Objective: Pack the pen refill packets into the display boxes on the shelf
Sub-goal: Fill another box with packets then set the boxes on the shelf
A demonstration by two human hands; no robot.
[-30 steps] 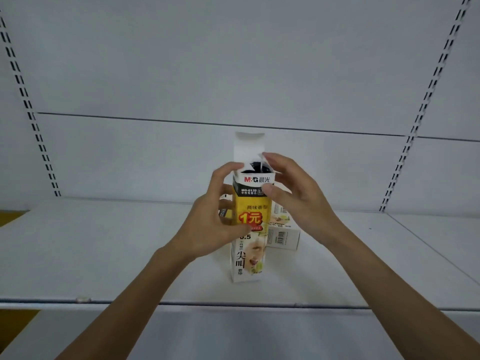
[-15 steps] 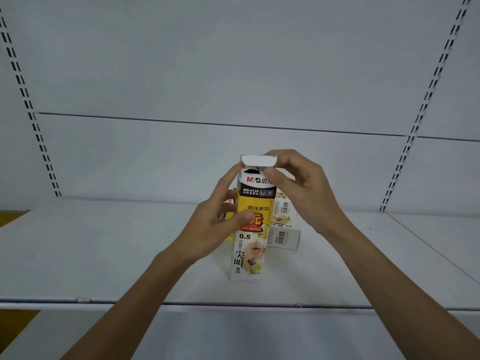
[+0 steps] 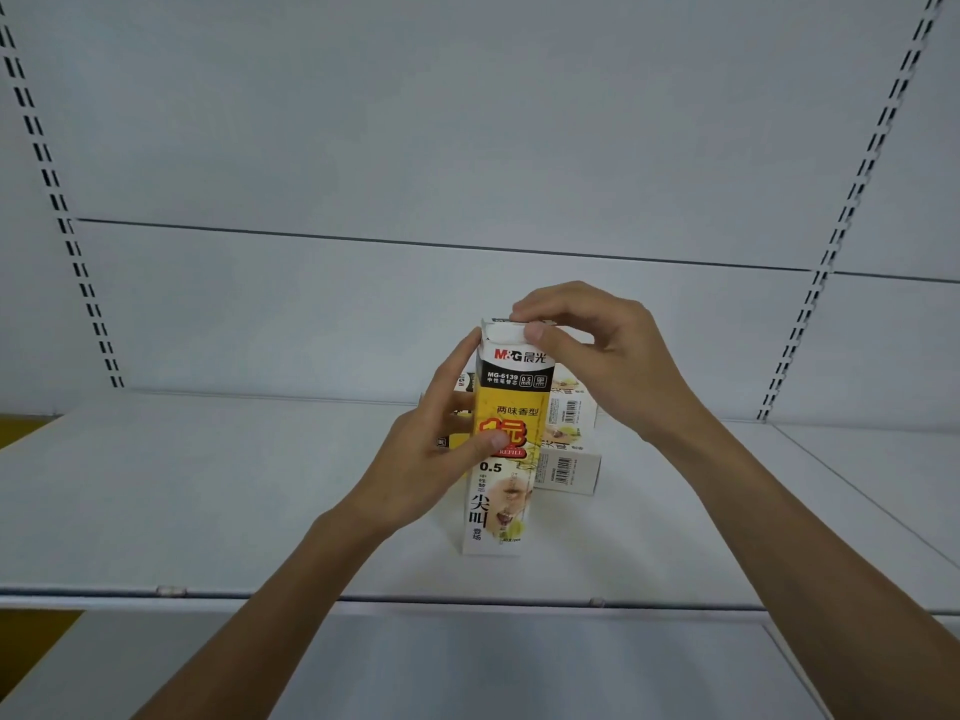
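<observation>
1. Nearest: your two bare forearms come up from the bottom edge, over the lower shelf [image 3: 467, 667], and cross the front rail [image 3: 363, 597] of the main shelf [image 3: 208, 485].
2. Your left hand [image 3: 431, 459] grips the display box [image 3: 506, 511] at mid-height on its left side. The thumb lies across the red price mark on the front face, the fingers wrap round behind, and the index fingertip reaches up beside the upper left corner.
3. The display box stands upright with its base on the main shelf, a little behind the front rail, about centre. Front face: yellow, white and black, printed "M&G", "MG-6139", "0.5".
4. Your right hand [image 3: 613, 356] sits on top of the box. Thumb and curled fingers pinch the white top flap [image 3: 506, 332], which is folded over the mouth. You cannot tell whether it is fully tucked in. The contents are hidden.
5. Just behind and to the right, two more boxes [image 3: 569, 465] lie flat, one stacked on the other, barcode ends towards you. The upright box overlaps them in view; you cannot tell whether they touch it.
6. Farthest: the white back panel [image 3: 363, 148], with slotted uprights [image 3: 57, 200] at its left and right.
</observation>
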